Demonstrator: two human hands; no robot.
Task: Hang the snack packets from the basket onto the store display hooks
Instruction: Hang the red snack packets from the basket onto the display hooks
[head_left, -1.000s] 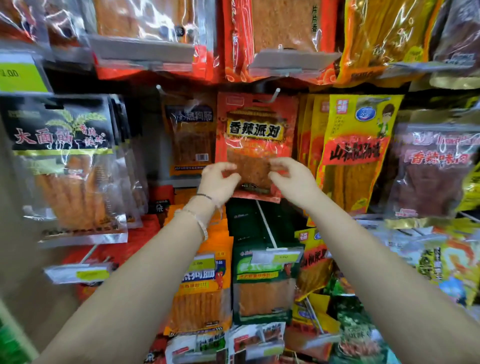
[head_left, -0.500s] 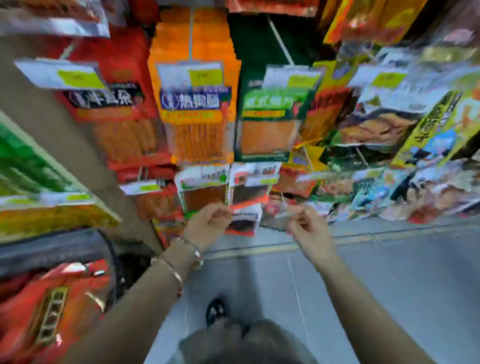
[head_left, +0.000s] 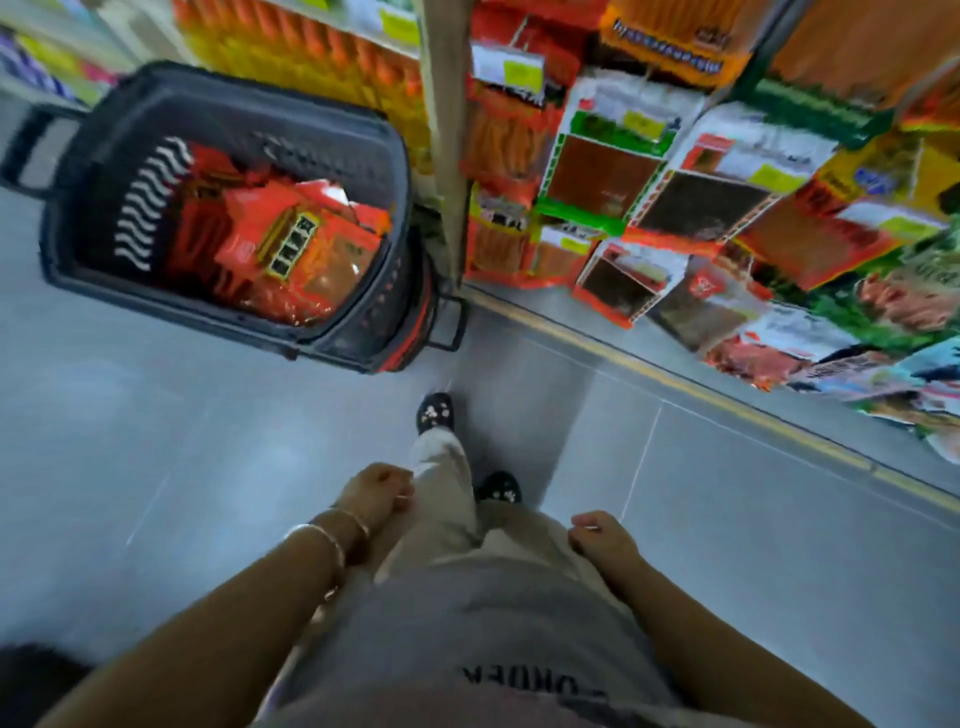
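Note:
A dark plastic basket (head_left: 93, 171) stands on the floor at the upper left, with several red and orange snack packets (head_left: 296, 244) lying inside. Rows of hung snack packets (head_left: 613, 171) fill the store display at the upper right. My left hand (head_left: 376, 491) hangs low beside my left leg, fingers loosely curled, holding nothing. My right hand (head_left: 600, 538) hangs by my right hip, fingers loosely curled and empty too. Both hands are well below and apart from the basket and the display. The view is blurred by motion.
Grey floor tiles (head_left: 156, 441) spread across the aisle, with a yellow strip (head_left: 727, 405) along the display's base. A shelf upright (head_left: 447, 130) separates the basket side from the hung packets. My feet in dark shoes (head_left: 434, 413) point toward the basket.
My view has swung down from the display to the floor and basket. Both hands let go of the red packet on its hook and dropped to my sides.

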